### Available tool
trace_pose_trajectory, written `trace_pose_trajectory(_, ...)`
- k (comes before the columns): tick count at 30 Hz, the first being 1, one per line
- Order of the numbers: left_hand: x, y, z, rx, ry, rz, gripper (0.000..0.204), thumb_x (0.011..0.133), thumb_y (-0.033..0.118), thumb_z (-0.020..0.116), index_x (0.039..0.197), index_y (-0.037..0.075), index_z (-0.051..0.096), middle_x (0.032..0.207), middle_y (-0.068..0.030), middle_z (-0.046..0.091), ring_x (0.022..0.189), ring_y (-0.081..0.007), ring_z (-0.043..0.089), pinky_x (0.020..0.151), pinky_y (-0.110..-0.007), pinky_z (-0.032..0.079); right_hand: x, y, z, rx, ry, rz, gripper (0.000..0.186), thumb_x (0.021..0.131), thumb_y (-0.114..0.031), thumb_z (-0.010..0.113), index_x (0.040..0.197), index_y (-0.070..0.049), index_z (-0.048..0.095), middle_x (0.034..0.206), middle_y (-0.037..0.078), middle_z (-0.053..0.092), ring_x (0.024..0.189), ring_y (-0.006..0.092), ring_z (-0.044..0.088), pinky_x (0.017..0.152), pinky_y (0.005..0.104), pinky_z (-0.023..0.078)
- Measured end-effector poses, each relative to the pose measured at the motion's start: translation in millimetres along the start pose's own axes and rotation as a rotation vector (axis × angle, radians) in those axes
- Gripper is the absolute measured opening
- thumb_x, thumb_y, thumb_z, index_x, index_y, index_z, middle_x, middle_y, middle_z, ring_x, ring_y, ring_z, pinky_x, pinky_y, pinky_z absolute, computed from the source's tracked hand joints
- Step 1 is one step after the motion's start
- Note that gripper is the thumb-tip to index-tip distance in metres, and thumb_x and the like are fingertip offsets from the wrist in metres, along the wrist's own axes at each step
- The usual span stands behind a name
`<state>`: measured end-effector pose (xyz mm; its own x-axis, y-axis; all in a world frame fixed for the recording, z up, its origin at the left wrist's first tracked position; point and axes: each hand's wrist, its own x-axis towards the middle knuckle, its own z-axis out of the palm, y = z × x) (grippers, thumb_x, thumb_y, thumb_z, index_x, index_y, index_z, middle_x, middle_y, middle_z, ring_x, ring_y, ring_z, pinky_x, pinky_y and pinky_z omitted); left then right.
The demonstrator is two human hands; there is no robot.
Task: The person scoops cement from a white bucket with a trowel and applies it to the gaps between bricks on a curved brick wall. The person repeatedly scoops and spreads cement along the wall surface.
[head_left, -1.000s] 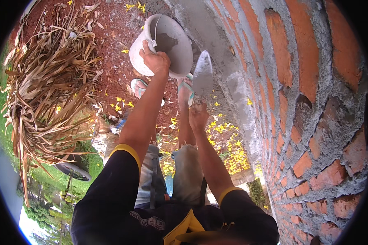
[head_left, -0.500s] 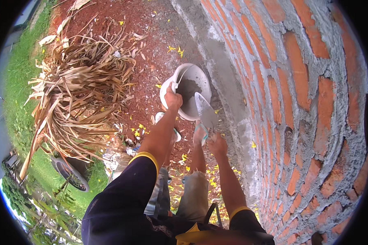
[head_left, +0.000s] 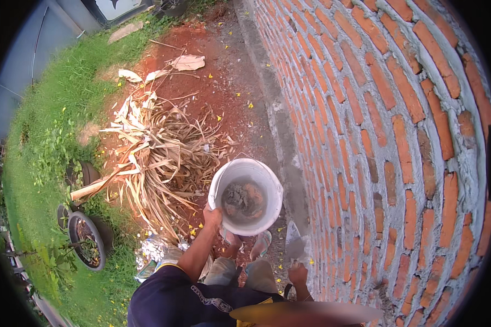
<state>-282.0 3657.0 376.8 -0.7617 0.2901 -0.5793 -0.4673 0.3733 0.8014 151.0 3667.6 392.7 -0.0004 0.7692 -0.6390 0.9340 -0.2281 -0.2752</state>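
My left hand point(head_left: 213, 217) grips a white plastic bucket point(head_left: 275, 196) at the left side of its rim, holding it tilted toward me above my sandaled feet point(head_left: 262, 245). A thin wire handle arches over it, and some grey mortar point(head_left: 235, 197) with a reddish patch lies in the bottom. Down to the right of the bucket, my right hand point(head_left: 298, 274) is closed on the handle of a pointed trowel point(head_left: 293, 235), whose grey-smeared blade points forward beside the concrete strip at the wall's foot.
A brick wall point(head_left: 393, 163) with rough joints rises along my right, above a concrete strip point(head_left: 278, 125). To the left are a pile of dry leaves point(head_left: 147, 152), grass point(head_left: 49, 141) and dark plant pots point(head_left: 87, 242). Red soil point(head_left: 180, 87) runs ahead toward a grey structure point(head_left: 49, 49).
My view has swung up along the wall, so bucket and hands sit lower in the picture. The trowel now lies right of the bucket, no longer overlapping it, and more of the bucket's inside shows.
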Motion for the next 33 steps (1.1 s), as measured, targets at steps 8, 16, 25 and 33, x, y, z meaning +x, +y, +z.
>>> trace_pose_trajectory(8,49.3,31.9,-39.4,-0.195,0.07,-0.075,0.046,0.072,-0.005,0.052,0.117,-0.002,0.06,0.096,-0.01,0.067,0.086,-0.0216,0.064,0.079,-0.031,0.05,35.6,-90.8,-16.7,0.268,0.298,-0.124,0.028,0.074,-0.009,0.07,0.097,0.001,0.056,0.083,0.021,0.066,0.072,0.0332,0.067,0.065,0.0427,0.054)
trace_pose_trajectory(16,158.2,83.1,-21.1,0.126,0.322,-0.074,0.053,0.071,0.0,0.053,0.124,0.0,0.06,0.102,-0.0123,0.068,0.09,-0.024,0.065,0.083,-0.034,0.049,105.8,-140.4,27.7,0.743,0.08,0.154,0.01,0.08,-0.005,0.06,0.087,-0.004,0.053,0.061,0.005,0.052,0.043,0.0189,0.051,0.037,0.0351,0.042)
trace_pose_trajectory(25,303.3,133.2,55.5,0.293,0.239,0.095,0.036,0.074,-0.002,0.049,0.108,-0.002,0.059,0.077,-0.0054,0.057,0.058,-0.0153,0.052,0.053,-0.03,0.043,251.5,-201.3,95.4,0.562,0.135,0.158,0.017,0.086,-0.015,0.063,0.095,-0.002,0.056,0.077,0.008,0.061,0.062,0.0238,0.061,0.052,0.0389,0.05)
trace_pose_trajectory(33,456.4,112.6,205.5,0.895,0.028,0.518,0.056,0.069,0.005,0.051,0.124,-0.004,0.059,0.098,-0.0296,0.067,0.093,-0.0436,0.066,0.083,-0.047,0.051,343.5,-308.4,120.1,0.397,0.184,0.398,0.03,0.082,-0.021,0.065,0.098,0.001,0.053,0.092,0.021,0.064,0.088,0.0386,0.064,0.076,0.0495,0.049)
